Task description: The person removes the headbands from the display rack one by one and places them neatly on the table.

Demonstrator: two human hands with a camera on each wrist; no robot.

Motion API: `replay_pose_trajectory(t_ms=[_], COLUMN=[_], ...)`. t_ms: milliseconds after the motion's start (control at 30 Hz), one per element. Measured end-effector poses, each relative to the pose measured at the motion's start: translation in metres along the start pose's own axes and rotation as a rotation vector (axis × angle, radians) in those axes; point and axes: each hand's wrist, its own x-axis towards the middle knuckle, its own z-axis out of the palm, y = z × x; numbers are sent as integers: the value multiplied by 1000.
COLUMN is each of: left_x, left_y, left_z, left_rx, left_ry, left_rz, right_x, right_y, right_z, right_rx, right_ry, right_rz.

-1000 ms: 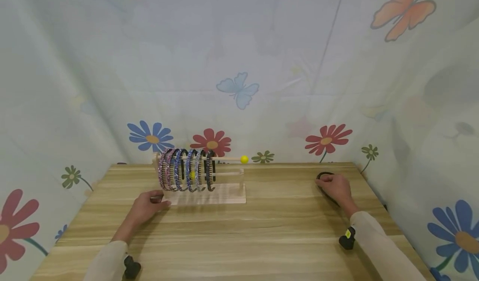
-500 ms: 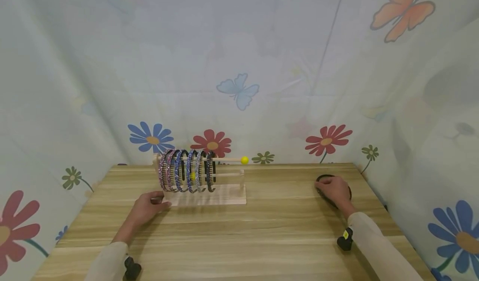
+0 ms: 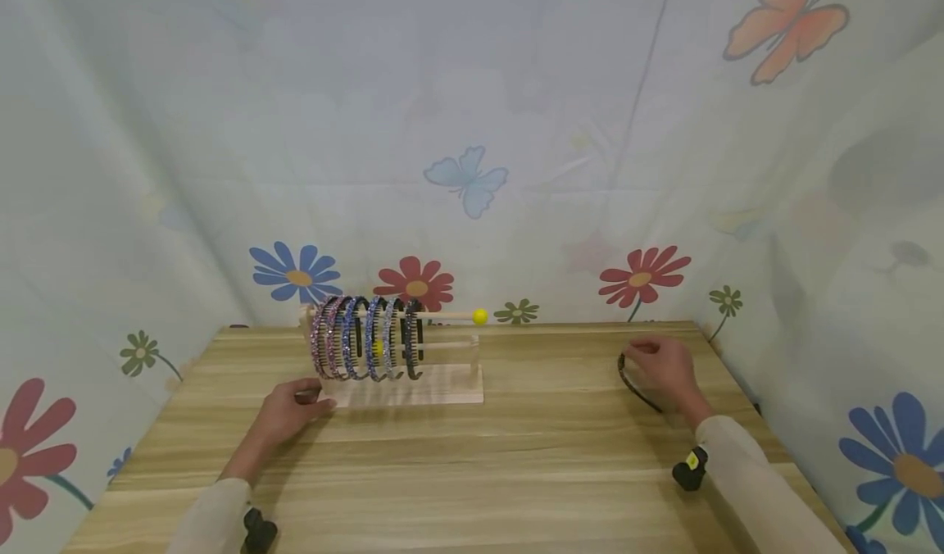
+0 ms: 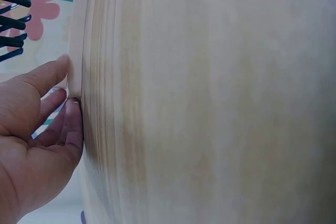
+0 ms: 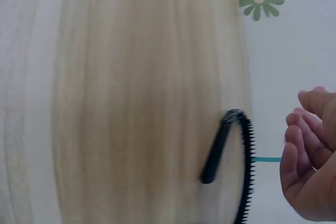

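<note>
A wooden headband stand (image 3: 442, 386) carries several sparkling headbands (image 3: 372, 339) in pink, blue, silver and black. My left hand (image 3: 286, 410) grips the left end of its base, thumb in front and fingertips at the end face, as the left wrist view also shows. On the right, a black toothed headband (image 3: 636, 386) is at the table, partly hidden by my right hand (image 3: 664, 370). The right wrist view shows this headband (image 5: 245, 177) apart from my loosely curled fingers (image 5: 299, 145), with nothing seen between them. From the head view, the fingertips look close above it.
The stand's upper rod ends in a yellow ball (image 3: 480, 316); another yellow ball (image 3: 379, 347) shows behind the headbands. The wood-grain table (image 3: 472, 472) meets a flower-printed curtain (image 3: 546, 242) along its back edge. Dark wrist devices (image 3: 691, 468) sit at both sleeves.
My right hand has risen slightly. The black headband beneath it has turned, so a thin beaded side shows instead of a wide loop. The left hand and stand have stayed in place.
</note>
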Motion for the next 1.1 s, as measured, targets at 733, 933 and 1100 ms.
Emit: replay_pose_trajectory(t_ms=[733, 933, 1100], left_x=[-1, -1, 0], left_y=[3, 2, 0], left_z=[-1, -2, -1], left_rx=[9, 6, 3], left_ry=[-3, -1, -4], left_rz=[-3, 5, 3], right_x=[-19, -25, -31], right_y=[-83, -107, -127], right_z=[0, 15, 29], right_rx=[196, 315, 401], right_ry=[32, 33, 14], right_rz=[-338, -427, -476])
